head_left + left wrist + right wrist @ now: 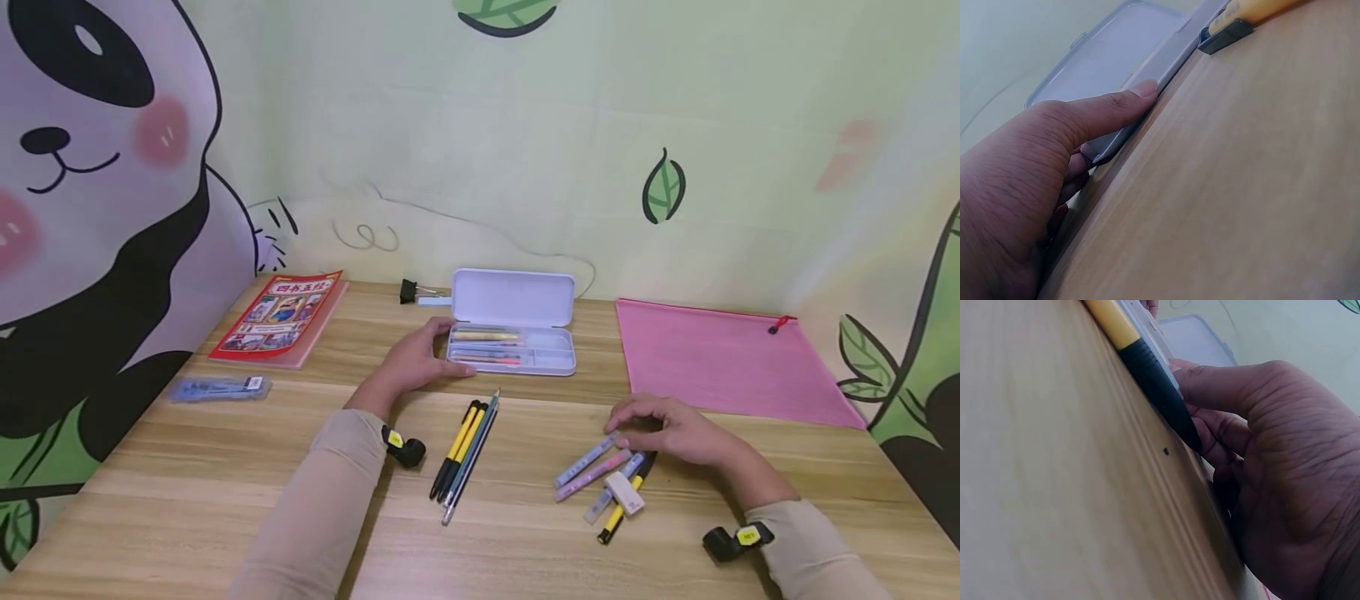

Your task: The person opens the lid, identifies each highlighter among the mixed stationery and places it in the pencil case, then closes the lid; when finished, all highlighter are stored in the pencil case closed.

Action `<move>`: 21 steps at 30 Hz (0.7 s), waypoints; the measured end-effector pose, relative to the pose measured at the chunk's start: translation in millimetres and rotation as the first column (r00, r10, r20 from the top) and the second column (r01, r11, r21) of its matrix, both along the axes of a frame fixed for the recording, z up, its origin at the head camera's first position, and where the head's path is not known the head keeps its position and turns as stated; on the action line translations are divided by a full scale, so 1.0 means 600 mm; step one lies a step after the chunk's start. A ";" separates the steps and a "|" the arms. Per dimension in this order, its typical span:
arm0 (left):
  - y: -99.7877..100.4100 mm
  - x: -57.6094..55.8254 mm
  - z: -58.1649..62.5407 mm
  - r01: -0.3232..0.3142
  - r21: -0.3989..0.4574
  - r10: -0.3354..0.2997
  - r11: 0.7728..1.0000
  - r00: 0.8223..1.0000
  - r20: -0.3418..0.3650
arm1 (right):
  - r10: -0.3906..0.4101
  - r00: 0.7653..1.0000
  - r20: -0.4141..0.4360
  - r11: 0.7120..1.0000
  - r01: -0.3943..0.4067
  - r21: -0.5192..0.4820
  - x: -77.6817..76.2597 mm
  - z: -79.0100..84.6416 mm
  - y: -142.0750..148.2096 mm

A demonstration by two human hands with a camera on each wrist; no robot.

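Observation:
An open white pencil case [555,360] with its lid [513,297] raised holds several pens and pencils in its left part. My left hand [411,360] grips its left end, the thumb [1138,94] along the front rim and the other fingers at the side. On the right, my right hand [678,429] pinches the far end of a blue-purple pen [583,462] between thumb [1210,384] and fingers. Beside that pen lie a pink-purple pen [588,477], another bluish pen [600,504], a yellow-and-black pen [613,525] and a white eraser [625,493].
Yellow-and-black pens [459,446] and pencils [474,454] lie mid-table. A red booklet [281,312] and a clear blue packet [217,389] are at the left, a pink zip pouch [735,358] at the right. A black binder clip [408,292] lies behind the case, by the wall.

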State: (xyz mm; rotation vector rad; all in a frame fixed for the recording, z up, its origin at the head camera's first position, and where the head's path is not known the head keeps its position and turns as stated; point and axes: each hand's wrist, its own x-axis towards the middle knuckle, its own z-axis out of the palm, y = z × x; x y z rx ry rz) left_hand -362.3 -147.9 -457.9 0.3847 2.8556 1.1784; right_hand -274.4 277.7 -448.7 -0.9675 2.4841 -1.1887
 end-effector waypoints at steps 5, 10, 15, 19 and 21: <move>0.000 0.000 0.000 -0.001 -0.005 0.001 1.000 1.000 -0.003 | -0.015 0.999 -0.042 0.999 0.016 0.033 -0.001 -0.002 -0.001; 0.000 0.001 0.002 -0.003 -0.001 0.003 1.000 1.000 0.001 | -0.033 0.998 -0.045 0.999 0.035 0.039 -0.001 -0.003 -0.005; 0.000 0.001 0.002 -0.005 0.001 0.005 1.000 1.000 0.005 | -0.067 0.997 -0.040 0.998 0.068 0.012 0.001 -0.004 -0.009; 0.000 -0.001 0.001 -0.001 0.002 0.001 1.000 1.000 0.003 | -0.161 0.986 -0.037 0.987 0.161 -0.009 0.002 -0.004 -0.009; 0.000 -0.002 0.000 0.001 0.004 -0.001 1.000 1.000 0.000 | -0.217 0.976 -0.032 0.976 0.216 -0.027 0.001 -0.004 -0.008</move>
